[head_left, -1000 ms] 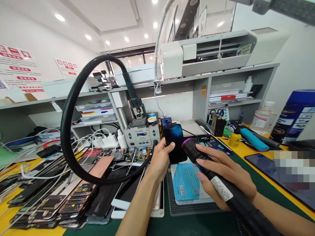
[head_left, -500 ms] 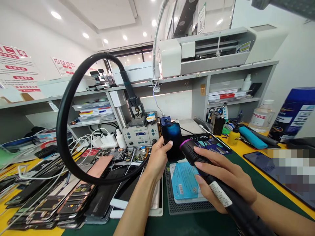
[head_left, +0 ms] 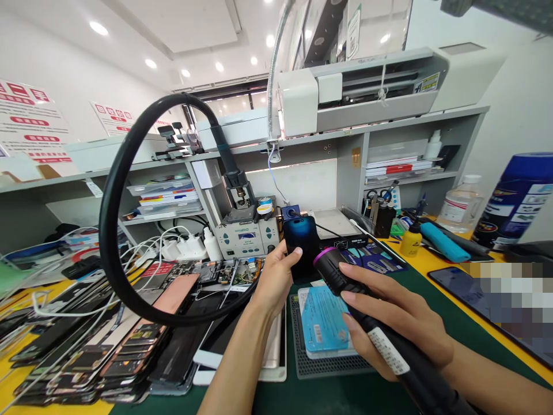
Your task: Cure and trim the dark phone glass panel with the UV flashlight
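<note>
A black phone [head_left: 303,253] stands nearly upright in my left hand [head_left: 276,274], whose thumb lies over the phone's left edge. A bluish glow shows on the upper part of its dark face. My right hand [head_left: 401,314] is wrapped round a black tubular tool [head_left: 367,317] with a purple ring at its head and a white label on its side. The tool's head points at the phone's right side, close to it. Below both hands, a light blue package [head_left: 324,317] lies on a grey perforated mat [head_left: 330,367].
Stacked phone parts [head_left: 138,346] cover the left of the bench. A thick black hose [head_left: 108,167] loops in front of a control unit [head_left: 244,236]. At right are a yellow bottle [head_left: 410,241], a large blue can [head_left: 516,199] and a flat dark device [head_left: 466,300].
The tool's head has shifted very slightly left in my right hand, towards the phone. My left hand and the phone have barely moved.
</note>
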Available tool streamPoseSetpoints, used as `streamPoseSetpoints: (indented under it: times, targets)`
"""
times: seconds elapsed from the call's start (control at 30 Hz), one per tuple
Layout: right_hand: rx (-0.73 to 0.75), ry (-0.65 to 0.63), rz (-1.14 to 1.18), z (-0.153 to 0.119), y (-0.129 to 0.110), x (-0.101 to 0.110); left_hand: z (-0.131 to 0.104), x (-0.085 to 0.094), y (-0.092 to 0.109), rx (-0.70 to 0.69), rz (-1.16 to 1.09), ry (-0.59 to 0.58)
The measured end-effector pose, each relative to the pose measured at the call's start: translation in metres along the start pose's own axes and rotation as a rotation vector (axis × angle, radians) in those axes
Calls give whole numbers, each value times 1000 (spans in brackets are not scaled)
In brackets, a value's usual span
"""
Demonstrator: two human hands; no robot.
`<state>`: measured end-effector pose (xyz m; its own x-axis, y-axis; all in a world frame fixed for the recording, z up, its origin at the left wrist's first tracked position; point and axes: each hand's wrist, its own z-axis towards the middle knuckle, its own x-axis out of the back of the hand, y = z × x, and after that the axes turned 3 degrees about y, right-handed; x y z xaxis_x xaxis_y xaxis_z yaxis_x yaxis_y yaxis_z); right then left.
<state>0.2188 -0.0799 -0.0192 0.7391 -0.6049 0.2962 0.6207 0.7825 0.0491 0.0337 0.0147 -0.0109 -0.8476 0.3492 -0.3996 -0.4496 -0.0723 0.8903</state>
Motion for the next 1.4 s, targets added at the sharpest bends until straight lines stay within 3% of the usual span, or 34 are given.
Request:
streamPoseSetpoints:
  times: [0.6,0.93,1.1,1.4]
  targets:
    - [30,-6,-80,-2,-1,3,-1,9,10,106,-89,-69]
    - [63,-49,-22,-7,-4,-1,1,18,17,119,-167,39]
    - [125,-176,22,-6,-10,-1,2,15,18,94,-168,30]
    - [99,-187,75,-20,-13,-9,2,11,19,96,-170,87]
